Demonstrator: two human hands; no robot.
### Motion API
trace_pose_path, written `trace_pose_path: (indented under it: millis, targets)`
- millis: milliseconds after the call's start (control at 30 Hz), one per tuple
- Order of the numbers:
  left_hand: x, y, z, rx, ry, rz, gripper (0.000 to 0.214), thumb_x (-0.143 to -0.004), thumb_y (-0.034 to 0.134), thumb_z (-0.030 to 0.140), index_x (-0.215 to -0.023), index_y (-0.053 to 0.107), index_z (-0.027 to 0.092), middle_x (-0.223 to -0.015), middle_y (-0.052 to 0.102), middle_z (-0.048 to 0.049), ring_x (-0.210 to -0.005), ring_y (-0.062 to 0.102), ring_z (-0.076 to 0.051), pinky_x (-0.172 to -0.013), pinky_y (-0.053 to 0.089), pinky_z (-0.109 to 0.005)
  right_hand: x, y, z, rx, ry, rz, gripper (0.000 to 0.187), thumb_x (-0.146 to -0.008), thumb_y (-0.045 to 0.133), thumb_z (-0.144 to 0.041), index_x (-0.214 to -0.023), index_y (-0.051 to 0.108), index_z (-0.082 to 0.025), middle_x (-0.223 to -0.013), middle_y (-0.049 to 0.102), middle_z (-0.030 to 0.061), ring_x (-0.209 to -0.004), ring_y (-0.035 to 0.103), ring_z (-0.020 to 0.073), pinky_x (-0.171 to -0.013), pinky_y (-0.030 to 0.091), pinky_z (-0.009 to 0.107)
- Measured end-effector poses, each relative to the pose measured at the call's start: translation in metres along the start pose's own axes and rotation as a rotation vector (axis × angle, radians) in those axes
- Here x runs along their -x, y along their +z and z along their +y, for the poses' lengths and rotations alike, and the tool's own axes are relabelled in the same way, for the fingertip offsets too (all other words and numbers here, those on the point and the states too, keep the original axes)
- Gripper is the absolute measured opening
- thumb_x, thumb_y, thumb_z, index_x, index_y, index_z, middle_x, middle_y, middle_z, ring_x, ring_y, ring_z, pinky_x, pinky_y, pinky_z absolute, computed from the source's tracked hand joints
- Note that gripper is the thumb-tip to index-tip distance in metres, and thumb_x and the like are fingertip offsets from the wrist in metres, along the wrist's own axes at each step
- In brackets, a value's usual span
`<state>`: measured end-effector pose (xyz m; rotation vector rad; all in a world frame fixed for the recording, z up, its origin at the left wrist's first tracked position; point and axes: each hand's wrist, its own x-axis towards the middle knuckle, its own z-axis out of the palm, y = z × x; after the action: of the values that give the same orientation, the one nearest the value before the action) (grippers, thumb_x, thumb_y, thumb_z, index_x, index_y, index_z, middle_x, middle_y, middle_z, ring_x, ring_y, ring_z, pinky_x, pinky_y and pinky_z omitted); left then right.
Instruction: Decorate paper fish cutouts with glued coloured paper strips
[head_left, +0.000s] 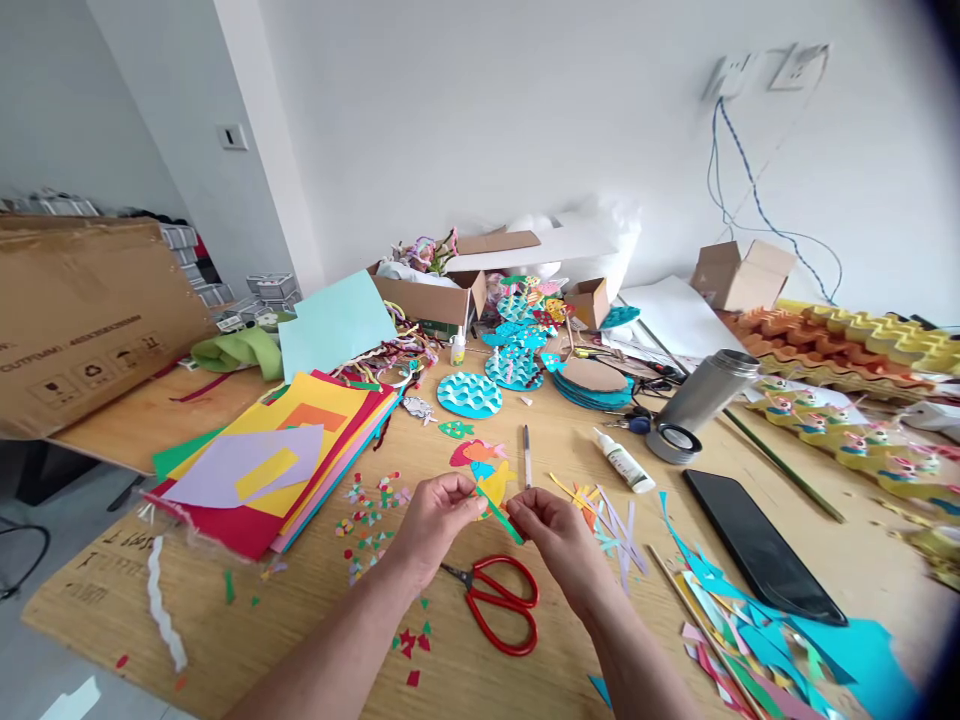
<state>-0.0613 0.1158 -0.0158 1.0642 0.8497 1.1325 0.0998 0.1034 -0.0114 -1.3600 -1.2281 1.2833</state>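
Note:
My left hand (436, 518) and my right hand (556, 538) meet above the wooden table (225, 640), both pinching a narrow green paper strip (501, 516) that runs slantwise between them. Just beyond my fingers lie paper fish cut-outs in orange, blue and yellow (480, 462). Red-handled scissors (499, 600) lie on the table right below my hands. A pen (527, 455) and a white glue bottle (624, 461) lie a little farther off.
A stack of coloured paper sheets (277, 460) sits at the left, confetti scraps (371, 520) beside it. A black phone (761, 545), a steel flask (705, 395) and teal offcuts (757, 630) are at the right. Blue wave discs (469, 394) and cardboard boxes (431, 295) stand farther back.

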Motion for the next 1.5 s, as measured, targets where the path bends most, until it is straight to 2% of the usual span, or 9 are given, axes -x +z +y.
trace_pose_path:
  millis: [100,267,467,667,900,1067,1267,1400,1500]
  targets:
    - [0.0,0.001,0.001,0.004,-0.001,0.028,0.015,-0.068,0.072,0.027,-0.07,0.067,0.013,-0.066,0.063,-0.0005,-0.064,0.051,-0.011,-0.065,0.039,-0.022,0.001,-0.001,0.001,-0.064,-0.004,0.018,0.039,-0.067,0.069,-0.054,-0.067,0.06,-0.017,-0.057,0.057,-0.0014,-0.056,0.047,0.0116,-0.055,0.037,0.025]
    - [0.0,0.003,0.003,0.019,-0.003,0.064,0.014,-0.066,0.072,0.027,-0.067,0.066,0.014,-0.063,0.062,0.0006,-0.06,0.051,-0.011,-0.062,0.039,-0.022,0.001,-0.001,0.005,-0.085,0.013,-0.055,0.035,-0.065,0.074,-0.048,-0.074,0.064,-0.015,-0.063,0.058,-0.0009,-0.059,0.047,0.0114,-0.055,0.035,0.024]
    - [0.001,0.004,0.002,0.039,-0.031,0.041,0.016,-0.066,0.073,0.028,-0.068,0.067,0.014,-0.066,0.064,-0.0007,-0.066,0.055,-0.013,-0.068,0.041,-0.024,0.0,0.001,0.007,-0.253,0.001,0.055,0.029,-0.063,0.077,-0.042,-0.068,0.063,-0.017,-0.06,0.057,-0.0021,-0.058,0.048,0.0112,-0.057,0.039,0.024]
    - [0.001,0.004,0.0,0.073,-0.05,0.041,0.018,-0.065,0.074,0.029,-0.071,0.067,0.013,-0.07,0.066,-0.0023,-0.069,0.056,-0.014,-0.07,0.04,-0.025,0.0,0.0,0.004,-0.461,0.1,0.096,0.039,-0.057,0.081,-0.048,-0.071,0.065,-0.016,-0.072,0.065,0.0028,-0.062,0.056,0.0131,-0.062,0.045,0.026]
    - [0.001,0.005,0.003,0.084,-0.048,0.032,0.018,-0.064,0.075,0.029,-0.07,0.067,0.014,-0.067,0.065,-0.0021,-0.07,0.056,-0.015,-0.072,0.041,-0.026,-0.001,0.001,0.012,-0.29,0.094,-0.018,0.036,-0.06,0.08,-0.046,-0.068,0.068,-0.014,-0.057,0.059,-0.0022,-0.051,0.044,0.0083,-0.05,0.032,0.022]
    - [0.002,0.007,0.003,0.057,-0.053,0.042,0.017,-0.064,0.074,0.028,-0.069,0.067,0.013,-0.067,0.065,-0.002,-0.067,0.055,-0.014,-0.068,0.04,-0.024,-0.002,0.003,0.014,-0.414,0.096,0.021,0.033,-0.059,0.082,-0.044,-0.068,0.067,-0.015,-0.065,0.065,0.001,-0.06,0.054,0.0119,-0.06,0.042,0.024]
    - [0.001,0.006,0.002,0.03,-0.065,0.073,0.017,-0.064,0.074,0.028,-0.068,0.068,0.013,-0.068,0.066,-0.0026,-0.065,0.055,-0.013,-0.066,0.041,-0.024,-0.002,0.002,0.013,-0.445,0.078,0.1,0.035,-0.056,0.083,-0.044,-0.068,0.066,-0.016,-0.068,0.068,0.0037,-0.063,0.058,0.0142,-0.063,0.047,0.027]
    - [0.0,0.005,0.001,0.08,-0.119,0.135,0.021,-0.059,0.077,0.03,-0.066,0.067,0.013,-0.068,0.067,-0.0037,-0.069,0.06,-0.017,-0.071,0.048,-0.03,-0.003,-0.001,0.012,-0.435,0.041,0.225,0.036,-0.053,0.084,-0.044,-0.067,0.066,-0.016,-0.065,0.066,0.0023,-0.06,0.057,0.0137,-0.06,0.048,0.028]
    - [-0.001,0.004,0.0,0.118,-0.139,0.179,0.025,-0.056,0.08,0.032,-0.064,0.065,0.013,-0.068,0.068,-0.0044,-0.067,0.063,-0.018,-0.072,0.051,-0.034,-0.004,-0.002,0.011,-0.491,0.04,0.258,0.033,-0.051,0.086,-0.039,-0.065,0.067,-0.016,-0.062,0.064,0.0003,-0.057,0.055,0.012,-0.058,0.047,0.026]
